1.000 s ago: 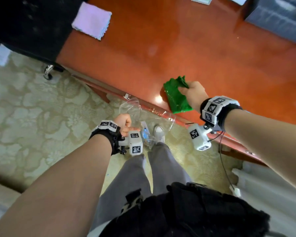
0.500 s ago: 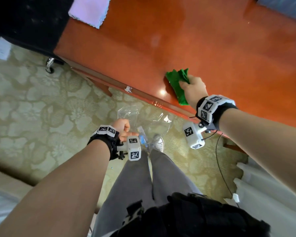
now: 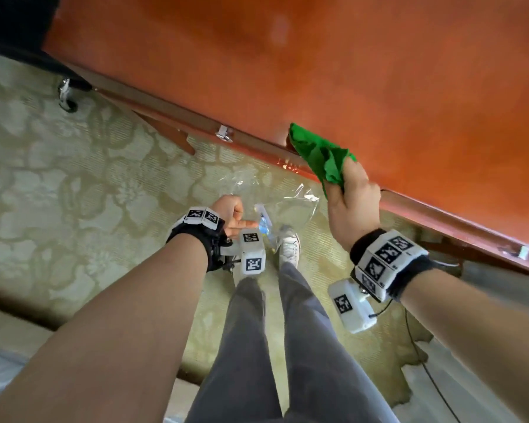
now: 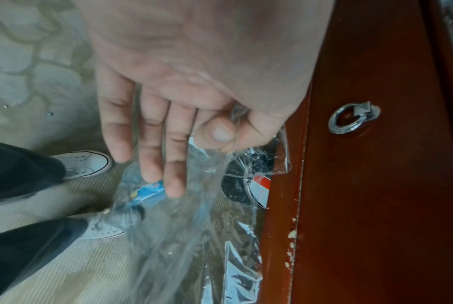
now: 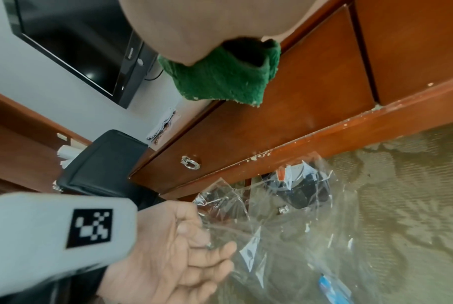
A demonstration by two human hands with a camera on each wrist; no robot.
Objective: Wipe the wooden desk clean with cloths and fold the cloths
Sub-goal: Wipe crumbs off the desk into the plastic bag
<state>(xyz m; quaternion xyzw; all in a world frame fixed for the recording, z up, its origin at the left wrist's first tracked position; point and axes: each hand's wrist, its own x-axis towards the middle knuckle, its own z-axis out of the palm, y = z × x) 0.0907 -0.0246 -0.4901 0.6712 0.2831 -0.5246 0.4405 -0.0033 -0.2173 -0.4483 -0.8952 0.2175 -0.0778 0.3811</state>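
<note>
Left hand [image 3: 228,213] hangs below the worktop's front edge, over the patterned carpet [image 3: 58,184]. Its thumb and forefinger pinch the rim of a clear plastic bag [image 4: 184,230]; the other fingers [image 4: 150,148] extend straight and loose alongside the bag. The bag hangs just beside the drawer front, which carries a metal ring pull [image 4: 350,119]. A small blue packet [image 4: 150,193] lies inside the bag. Pale crumbs cling to the lower rail of the worktop's front [image 5: 256,157]. White sneakers [image 3: 289,247] stand beneath the bag.

Right hand [image 3: 353,206] sits at the front edge of the red-brown wooden worktop [image 3: 379,87]. Its fingers are curled round a bunched green cloth [image 3: 321,155], thumb on top. The cloth projects forward and to the left of the fingers, lying across the worktop's edge, part on the surface and part overhanging it.
</note>
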